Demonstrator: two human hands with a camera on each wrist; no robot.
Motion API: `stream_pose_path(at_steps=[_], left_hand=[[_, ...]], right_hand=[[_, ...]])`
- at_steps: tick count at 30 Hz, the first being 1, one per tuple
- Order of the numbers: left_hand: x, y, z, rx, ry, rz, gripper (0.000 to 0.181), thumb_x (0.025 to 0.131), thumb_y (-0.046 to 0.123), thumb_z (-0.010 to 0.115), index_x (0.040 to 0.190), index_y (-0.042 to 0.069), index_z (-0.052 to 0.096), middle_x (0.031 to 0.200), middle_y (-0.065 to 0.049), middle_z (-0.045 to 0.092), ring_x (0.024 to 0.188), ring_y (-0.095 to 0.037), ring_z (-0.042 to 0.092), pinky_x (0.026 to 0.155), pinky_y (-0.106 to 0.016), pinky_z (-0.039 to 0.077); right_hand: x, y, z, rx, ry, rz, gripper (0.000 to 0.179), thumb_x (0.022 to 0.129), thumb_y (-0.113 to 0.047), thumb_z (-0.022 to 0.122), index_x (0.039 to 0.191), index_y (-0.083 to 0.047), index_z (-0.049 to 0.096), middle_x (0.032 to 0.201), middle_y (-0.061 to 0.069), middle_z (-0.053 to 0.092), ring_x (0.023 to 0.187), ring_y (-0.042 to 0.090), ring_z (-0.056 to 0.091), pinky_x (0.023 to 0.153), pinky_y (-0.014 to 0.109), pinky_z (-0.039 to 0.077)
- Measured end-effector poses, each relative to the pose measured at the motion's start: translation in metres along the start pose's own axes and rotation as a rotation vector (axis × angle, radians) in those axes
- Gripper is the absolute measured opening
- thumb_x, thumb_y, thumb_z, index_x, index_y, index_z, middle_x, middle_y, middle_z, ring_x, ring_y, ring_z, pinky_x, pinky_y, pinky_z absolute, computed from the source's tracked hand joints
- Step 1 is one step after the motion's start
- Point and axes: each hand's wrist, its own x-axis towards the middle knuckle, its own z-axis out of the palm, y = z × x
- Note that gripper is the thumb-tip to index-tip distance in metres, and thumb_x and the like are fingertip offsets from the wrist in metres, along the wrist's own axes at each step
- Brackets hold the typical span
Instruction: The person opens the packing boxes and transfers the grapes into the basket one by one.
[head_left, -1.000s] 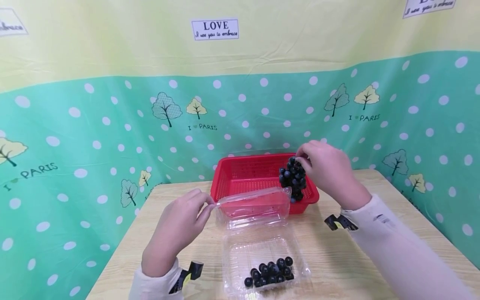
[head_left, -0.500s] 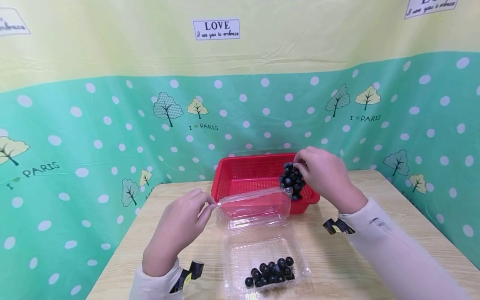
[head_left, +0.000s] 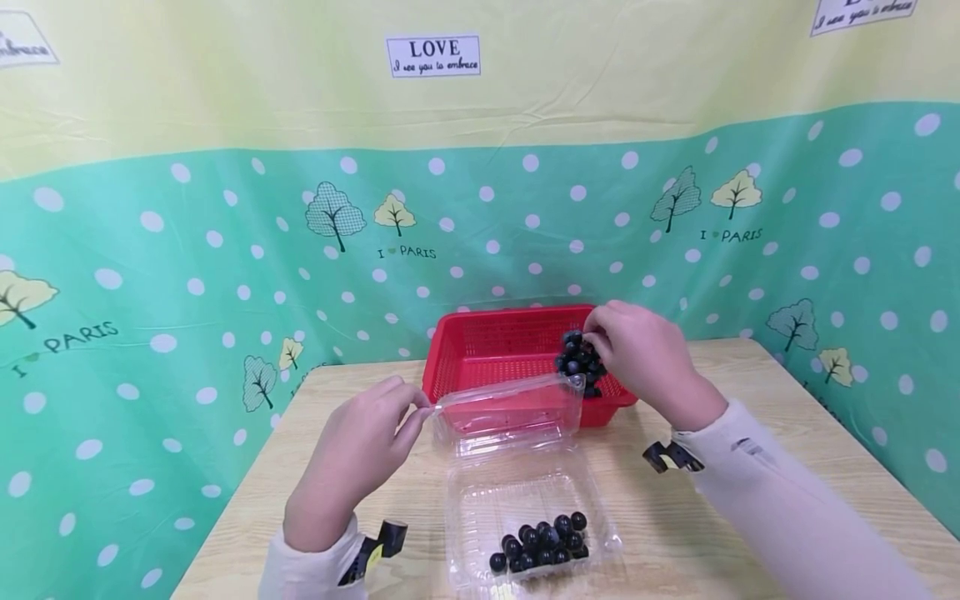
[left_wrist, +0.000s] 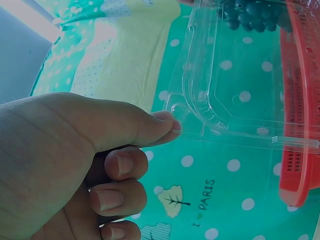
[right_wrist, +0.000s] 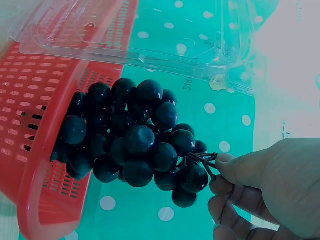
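Pinching lid (head_left: pixel 513 406) in left hand (head_left: pixel 366 450), stem (right_wrist: pixel 204 159) in right hand (head_left: pixel 651 354); could drop bunch (right_wrist: pixel 137 142) at far basket (head_left: pixel 498 335) via stem breakage

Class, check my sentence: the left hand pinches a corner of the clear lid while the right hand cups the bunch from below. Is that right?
Not quite: the right hand doesn't cup the bunch from below; it pinches the stem at the top, as the right wrist view shows. The left hand does pinch a corner of the clear lid.

The container (head_left: pixel 517 493) is glossy plastic, the basket (head_left: pixel 510 337) plastic, the tabletop (head_left: pixel 667 537) wood-grained.
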Motion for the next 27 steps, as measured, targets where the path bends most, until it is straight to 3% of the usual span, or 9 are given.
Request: stream_pose_path(at_steps=[9,16,19,23,27], left_hand=[[0.002,0.001,0.0,-0.001,-0.001,-0.004,0.006,0.091,0.015,0.077,0.093,0.019,0.073,0.08,0.011,0.059,0.061,-0.003,0.043,0.056,-0.022,0.042],[0.003,0.001,0.0,-0.003,-0.009,-0.014,0.005,0.091,0.016,0.078,0.093,0.019,0.073,0.08,0.011,0.06,0.062,-0.003,0.044,0.058,-0.023,0.043],[0.002,0.002,0.0,-0.004,-0.009,-0.014,0.006,0.091,0.016,0.078,0.093,0.019,0.073,0.08,0.011,0.06,0.062,-0.003,0.045,0.058,-0.023,0.043],[0.001,0.001,0.0,-0.005,-0.01,-0.015,0.006,0.091,0.016,0.078,0.092,0.019,0.073,0.081,0.011,0.06,0.062,-0.003,0.044,0.058,-0.023,0.043],[0.0,0.001,0.0,-0.006,-0.012,-0.019,0.007,0.091,0.016,0.078,0.092,0.02,0.073,0.08,0.011,0.06,0.062,-0.003,0.044,0.057,-0.022,0.042]], right_hand=[[-0.002,0.004,0.006,-0.005,-0.028,-0.013,0.006,0.094,-0.02,0.077,0.098,-0.016,0.075,0.089,-0.001,0.067,0.08,0.02,0.065,0.064,0.038,0.057],[-0.003,0.005,0.01,-0.003,-0.051,-0.008,0.007,0.093,-0.019,0.078,0.098,-0.015,0.076,0.091,0.002,0.075,0.108,0.033,0.071,0.073,0.044,0.061],[-0.004,0.005,0.013,-0.012,-0.06,-0.005,0.007,0.092,-0.019,0.079,0.097,-0.015,0.075,0.089,0.001,0.073,0.094,0.029,0.072,0.068,0.04,0.06],[-0.006,0.004,0.018,-0.023,-0.073,-0.004,0.008,0.091,-0.02,0.081,0.095,-0.016,0.075,0.087,-0.001,0.069,0.073,0.017,0.063,0.063,0.033,0.056],[-0.007,0.005,0.022,-0.013,-0.075,-0.01,0.007,0.091,-0.019,0.08,0.095,-0.015,0.074,0.088,-0.001,0.068,0.073,0.016,0.062,0.065,0.033,0.056]])
